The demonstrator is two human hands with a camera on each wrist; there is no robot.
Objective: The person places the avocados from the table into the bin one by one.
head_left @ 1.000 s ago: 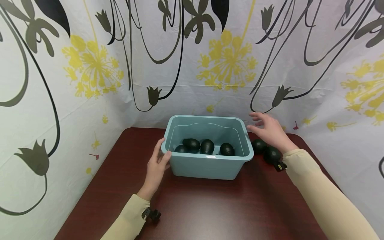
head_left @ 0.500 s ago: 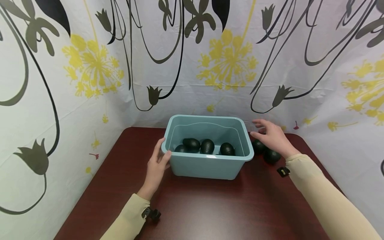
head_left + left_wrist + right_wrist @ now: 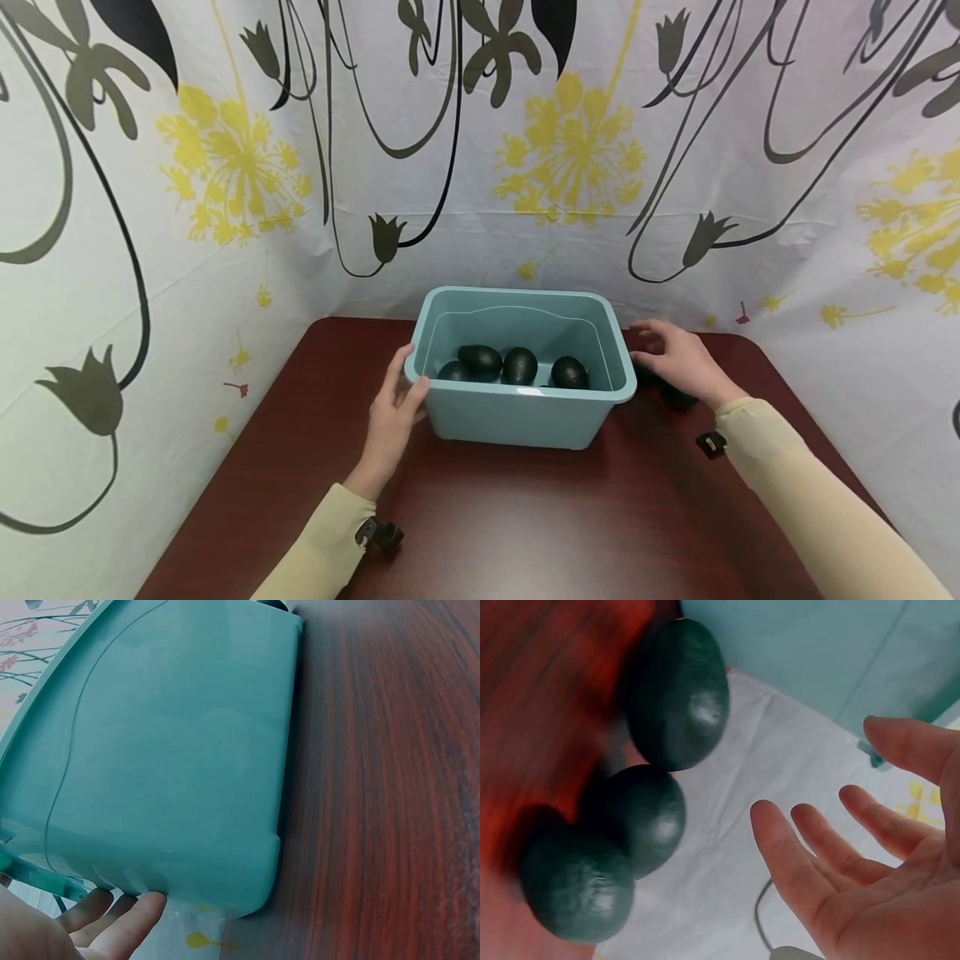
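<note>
A light-blue plastic bin (image 3: 517, 421) sits on the table, with several dark green avocados (image 3: 481, 361) in it. My left hand (image 3: 393, 408) holds the bin's front left corner, the thumb at the front rim. In the left wrist view its fingers (image 3: 135, 919) touch the bin's wall. My right hand (image 3: 681, 360) is just right of the bin, above loose avocados (image 3: 678, 398) that it partly hides. The right wrist view shows an upper avocado (image 3: 681, 694), a middle one (image 3: 646, 817) and a lower one (image 3: 577, 885), all apart from the fingers, which are spread and hold nothing.
The dark red-brown wooden table (image 3: 517, 517) extends in front of the bin. A white cloth (image 3: 480, 242) with printed flowers hangs behind and along both sides. Each wrist wears a small black camera.
My right hand has moved down toward the loose avocados, covering more of them, with a slight shift to the right. The left hand and the bin stay in place.
</note>
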